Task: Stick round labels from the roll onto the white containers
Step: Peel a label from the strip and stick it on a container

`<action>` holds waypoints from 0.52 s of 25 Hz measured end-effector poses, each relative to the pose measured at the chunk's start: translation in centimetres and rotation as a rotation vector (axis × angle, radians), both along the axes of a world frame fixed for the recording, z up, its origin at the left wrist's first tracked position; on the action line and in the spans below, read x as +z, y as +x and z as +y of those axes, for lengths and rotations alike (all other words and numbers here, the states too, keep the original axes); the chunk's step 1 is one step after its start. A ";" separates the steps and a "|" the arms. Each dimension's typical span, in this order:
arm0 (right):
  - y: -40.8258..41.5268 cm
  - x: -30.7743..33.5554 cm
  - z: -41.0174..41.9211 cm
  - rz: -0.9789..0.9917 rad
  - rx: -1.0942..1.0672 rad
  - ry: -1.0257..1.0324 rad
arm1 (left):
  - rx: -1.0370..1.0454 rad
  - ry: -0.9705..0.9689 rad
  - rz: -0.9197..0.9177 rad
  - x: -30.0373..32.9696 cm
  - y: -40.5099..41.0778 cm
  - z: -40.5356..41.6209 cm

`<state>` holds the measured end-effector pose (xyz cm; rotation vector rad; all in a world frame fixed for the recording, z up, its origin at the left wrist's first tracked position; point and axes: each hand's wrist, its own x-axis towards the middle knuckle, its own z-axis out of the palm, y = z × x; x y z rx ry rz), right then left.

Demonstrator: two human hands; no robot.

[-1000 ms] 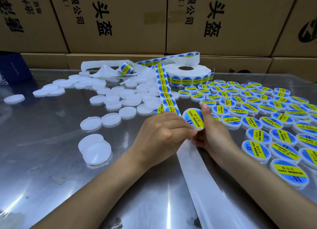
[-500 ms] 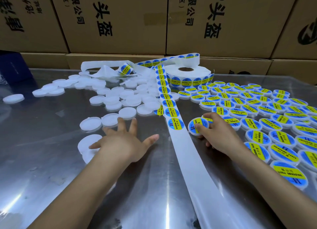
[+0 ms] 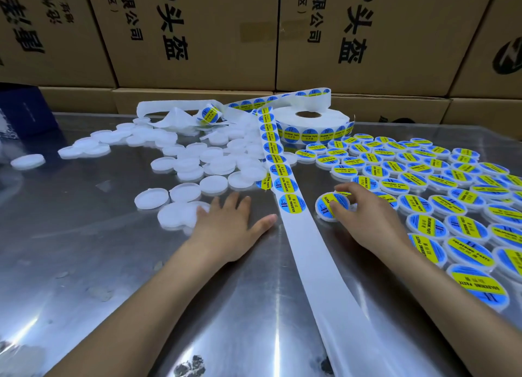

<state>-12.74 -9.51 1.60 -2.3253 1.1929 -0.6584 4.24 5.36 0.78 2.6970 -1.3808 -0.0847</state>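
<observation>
My left hand (image 3: 228, 227) lies flat on the metal table with its fingers spread, the fingertips touching a blank white container (image 3: 180, 215). My right hand (image 3: 367, 221) pinches a freshly labelled container (image 3: 329, 207) between thumb and forefinger, at the edge of the labelled group (image 3: 423, 178). The label strip (image 3: 282, 176) runs from the roll (image 3: 310, 122) down between my hands. Its last blue-and-yellow label (image 3: 292, 204) sits just right of my left thumb, and below it the backing (image 3: 324, 277) is bare. Several unlabelled containers (image 3: 214, 162) lie at left centre.
Cardboard boxes (image 3: 197, 37) wall off the back of the table. A dark blue box (image 3: 22, 113) stands at the far left. Crumpled used backing (image 3: 175, 113) lies left of the roll. One stray white container (image 3: 28, 162) sits far left.
Both hands held the labelled container a second ago. My left hand let go, reached to the blank containers and slid one toward the strip. My right hand carried the labelled one down to the right.
</observation>
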 end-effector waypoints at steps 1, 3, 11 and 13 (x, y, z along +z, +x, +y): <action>-0.1 0.0 0.0 0.014 0.004 -0.035 | -0.083 -0.076 0.000 0.0 -0.3 -0.2; -0.1 0.1 0.2 -0.007 0.029 -0.100 | -0.159 -0.188 -0.051 0.0 -0.5 -0.6; 0.3 -0.5 0.0 0.135 0.105 -0.260 | 0.267 0.024 0.031 0.1 1.6 0.2; 0.0 -0.7 -0.5 0.189 0.059 -0.269 | 0.169 -0.025 -0.023 -0.1 1.1 -0.2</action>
